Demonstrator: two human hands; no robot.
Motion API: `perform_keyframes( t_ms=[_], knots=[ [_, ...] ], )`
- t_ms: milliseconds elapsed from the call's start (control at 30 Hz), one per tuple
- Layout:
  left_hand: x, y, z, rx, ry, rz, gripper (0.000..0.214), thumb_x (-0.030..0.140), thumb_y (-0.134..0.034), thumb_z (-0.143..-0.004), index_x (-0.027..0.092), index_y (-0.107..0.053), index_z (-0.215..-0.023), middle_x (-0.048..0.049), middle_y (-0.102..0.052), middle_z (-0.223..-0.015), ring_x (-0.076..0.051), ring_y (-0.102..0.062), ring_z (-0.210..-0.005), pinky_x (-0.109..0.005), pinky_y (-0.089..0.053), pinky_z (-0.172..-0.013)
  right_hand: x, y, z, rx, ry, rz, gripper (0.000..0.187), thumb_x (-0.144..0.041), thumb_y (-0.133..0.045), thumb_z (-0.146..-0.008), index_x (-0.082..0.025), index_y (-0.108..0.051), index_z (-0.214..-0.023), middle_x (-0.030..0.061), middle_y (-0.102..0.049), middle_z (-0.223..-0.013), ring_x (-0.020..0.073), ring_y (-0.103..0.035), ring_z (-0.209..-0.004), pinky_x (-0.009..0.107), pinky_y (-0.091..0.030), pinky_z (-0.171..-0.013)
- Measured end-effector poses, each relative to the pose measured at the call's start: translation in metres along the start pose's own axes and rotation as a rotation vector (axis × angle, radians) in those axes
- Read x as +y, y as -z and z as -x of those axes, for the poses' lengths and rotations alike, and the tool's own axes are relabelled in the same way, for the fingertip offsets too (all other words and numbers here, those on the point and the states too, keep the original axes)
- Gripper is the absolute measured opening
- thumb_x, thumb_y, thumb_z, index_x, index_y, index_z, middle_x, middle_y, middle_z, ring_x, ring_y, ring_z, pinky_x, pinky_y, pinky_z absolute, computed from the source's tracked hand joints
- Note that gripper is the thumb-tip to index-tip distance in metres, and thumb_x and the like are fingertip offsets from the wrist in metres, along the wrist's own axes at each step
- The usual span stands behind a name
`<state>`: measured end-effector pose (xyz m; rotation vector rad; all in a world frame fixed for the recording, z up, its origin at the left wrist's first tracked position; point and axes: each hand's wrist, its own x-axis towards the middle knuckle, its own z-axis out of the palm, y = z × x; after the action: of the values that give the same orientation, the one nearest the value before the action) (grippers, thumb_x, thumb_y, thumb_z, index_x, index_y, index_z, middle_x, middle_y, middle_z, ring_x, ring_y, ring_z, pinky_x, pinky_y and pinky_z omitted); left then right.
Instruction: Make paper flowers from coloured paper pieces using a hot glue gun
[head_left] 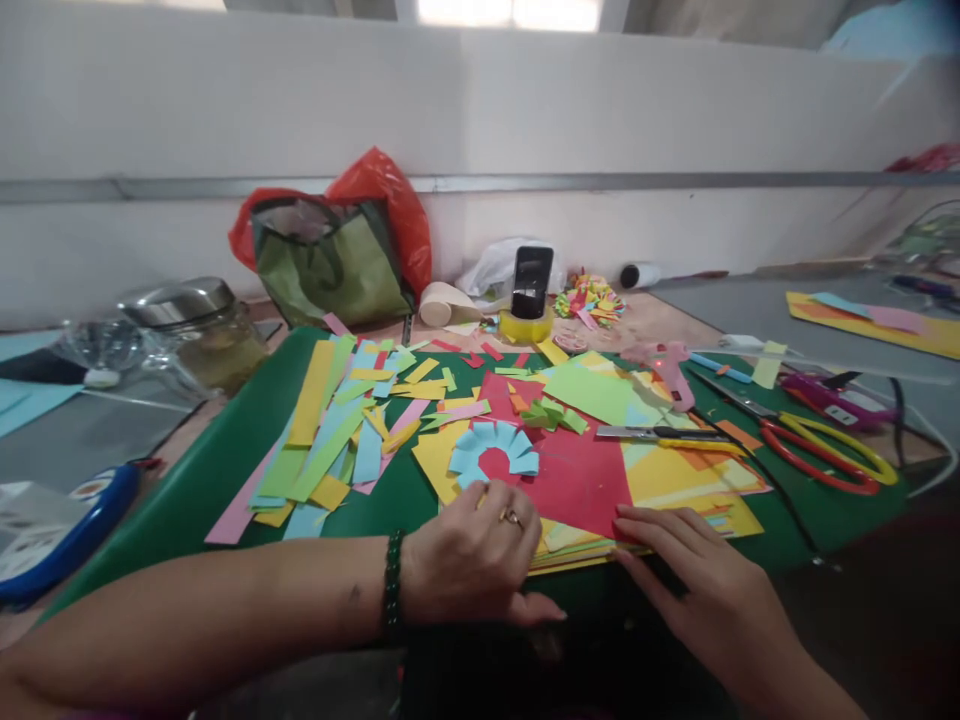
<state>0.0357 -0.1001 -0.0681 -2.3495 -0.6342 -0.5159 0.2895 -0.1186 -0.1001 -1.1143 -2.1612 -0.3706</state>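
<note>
- Your left hand (pixel 474 555) curls beside the blue paper ring (pixel 495 436); grip hidden.
- Your right hand (pixel 705 578) lies half-open at the red sheet (pixel 581 475)'s edge; grip unclear.

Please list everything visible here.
Strips: many, mixed, mat left
Paper ring: one, blue, overlapping sheet
Sheet: one, red, on stack
Paper stack: one, multicoloured, mat centre
Knife: one, black-yellow, on stack
Scissors: one, red-yellow, mat right
Glue gun: one, pink, mat right
Mat: one, green, under papers
Phone: one, black, behind mat
Tape roll: one, yellow, below phone
Bags: three, green, red, white, behind
Jar: one, clear, far left
Pompom: one, multicoloured, behind
Device: one, purple, far right
Left hand: one, at paper ring
Right hand: one, at stack edge
</note>
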Motion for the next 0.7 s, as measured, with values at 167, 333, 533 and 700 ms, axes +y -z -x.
perform_keyframes(
  t_ms=[167, 333, 533, 700],
  knots=[
    [0.004, 0.004, 0.001, -0.19, 0.108, -0.094, 0.091, 0.09, -0.045, -0.067, 0.005, -0.071, -0.087, -0.0168, -0.069, -0.084, -0.025, -0.057, -0.075, -0.034, -0.044, -0.062, 0.003, 0.003, -0.003, -0.015, -0.003, -0.034, 0.016, -0.028, -0.053, -0.095, -0.023, -0.068, -0.092, 0.0021, -0.075, -0.09, 0.0149, -0.069, -0.082, 0.025, -0.056, -0.07],
    [0.007, 0.001, 0.0, -0.342, 0.093, 0.013, 0.074, 0.082, -0.05, -0.074, 0.01, -0.068, -0.08, -0.0131, -0.066, -0.076, -0.023, -0.056, -0.071, -0.033, -0.042, -0.054, 0.007, 0.004, -0.004, -0.034, 0.023, -0.057, 0.02, -0.032, -0.051, -0.096, -0.024, -0.069, -0.092, 0.0023, -0.075, -0.089, 0.0164, -0.071, -0.08, 0.026, -0.058, -0.068],
    [0.003, 0.001, -0.007, -0.494, 0.06, 0.161, 0.062, 0.072, -0.054, -0.081, 0.011, -0.065, -0.082, -0.0124, -0.064, -0.075, -0.023, -0.055, -0.073, -0.031, -0.039, -0.05, 0.053, 0.013, 0.006, -0.204, 0.092, -0.119, 0.028, -0.048, -0.051, -0.094, -0.034, -0.073, -0.102, 0.0025, -0.076, -0.09, 0.0212, -0.072, -0.077, 0.031, -0.059, -0.064],
    [0.003, -0.001, -0.007, -0.511, 0.039, 0.2, 0.065, 0.075, -0.05, -0.081, 0.011, -0.064, -0.08, -0.0127, -0.064, -0.073, -0.023, -0.054, -0.071, -0.031, -0.036, -0.048, 0.053, 0.033, -0.041, -0.25, 0.107, -0.171, 0.038, -0.058, -0.044, -0.092, -0.039, -0.075, -0.1, 0.0049, -0.075, -0.088, 0.0245, -0.071, -0.08, 0.035, -0.056, -0.067]
  ],
)
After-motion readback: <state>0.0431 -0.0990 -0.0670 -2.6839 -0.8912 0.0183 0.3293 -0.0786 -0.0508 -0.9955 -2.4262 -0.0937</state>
